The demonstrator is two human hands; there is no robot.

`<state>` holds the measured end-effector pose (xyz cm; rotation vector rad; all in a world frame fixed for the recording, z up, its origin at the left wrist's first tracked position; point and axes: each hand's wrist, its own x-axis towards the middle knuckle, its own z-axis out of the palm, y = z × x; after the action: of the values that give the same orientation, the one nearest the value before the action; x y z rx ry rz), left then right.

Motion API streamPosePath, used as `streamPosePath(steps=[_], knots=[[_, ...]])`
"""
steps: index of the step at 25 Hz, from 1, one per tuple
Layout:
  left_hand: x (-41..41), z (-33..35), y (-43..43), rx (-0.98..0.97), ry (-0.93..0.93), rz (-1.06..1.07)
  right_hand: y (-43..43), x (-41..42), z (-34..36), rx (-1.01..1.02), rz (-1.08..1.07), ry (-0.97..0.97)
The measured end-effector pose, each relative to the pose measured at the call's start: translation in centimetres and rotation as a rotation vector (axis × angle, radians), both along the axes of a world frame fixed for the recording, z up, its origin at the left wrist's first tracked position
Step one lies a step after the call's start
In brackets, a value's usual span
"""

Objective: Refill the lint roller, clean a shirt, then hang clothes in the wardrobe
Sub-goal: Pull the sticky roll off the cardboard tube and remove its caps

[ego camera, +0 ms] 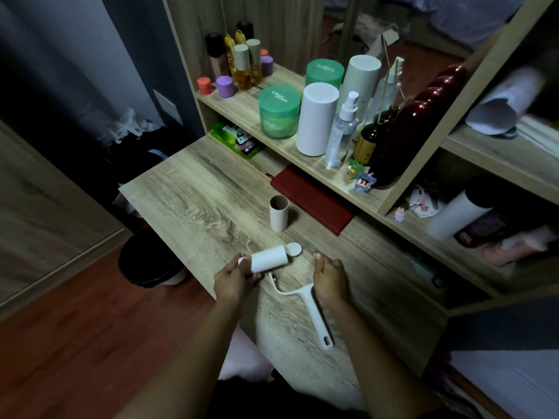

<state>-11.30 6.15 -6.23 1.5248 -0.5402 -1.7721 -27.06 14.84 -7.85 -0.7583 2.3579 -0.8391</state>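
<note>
Wood-grain table (193, 207), lower centre of frame: left hand (234, 281), forearm extended, grip curled round white refill roll (270, 259). Right hand (328, 279) lies over lint roller handle (316, 316); its grip state cannot be determined.

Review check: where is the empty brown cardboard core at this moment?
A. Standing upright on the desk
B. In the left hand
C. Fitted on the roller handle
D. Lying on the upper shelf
A: the cardboard core stands on end on the desk, apart from both hands, while the left hand holds the white roll.
</note>
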Motion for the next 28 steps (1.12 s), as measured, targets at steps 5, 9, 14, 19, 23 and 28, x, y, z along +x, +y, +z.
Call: streamPosePath(steps=[5, 9, 14, 19, 23, 28], knots=[[0.4, -0.2, 0.1, -0.008, -0.004, -0.006, 0.2, -0.3, 0.2, 0.216, 0.096, 0.212], [0.7, 0.2, -0.2, -0.014, 0.031, 0.027, -0.6, -0.8, 1.4, 0.193, 0.188, 0.517], [2.2, 1.0, -0.6, -0.048, 0.020, 0.092, -4.3, -0.7, 1.0, 0.003, 0.548, 0.443], [4.2, 0.8, -0.9, -0.072, -0.013, 0.163, -6.4, 1.2, -0.4, 0.067, 0.754, 0.497], [5.5, 0.4, -1.0, -0.085, -0.010, 0.189, -7.4, 3.1, -0.2, -0.064, 0.813, 0.502], [6.1, 0.1, -1.6, -0.086, -0.001, 0.204, -6.7, 2.5, 0.1, -0.208, 0.738, 0.399]])
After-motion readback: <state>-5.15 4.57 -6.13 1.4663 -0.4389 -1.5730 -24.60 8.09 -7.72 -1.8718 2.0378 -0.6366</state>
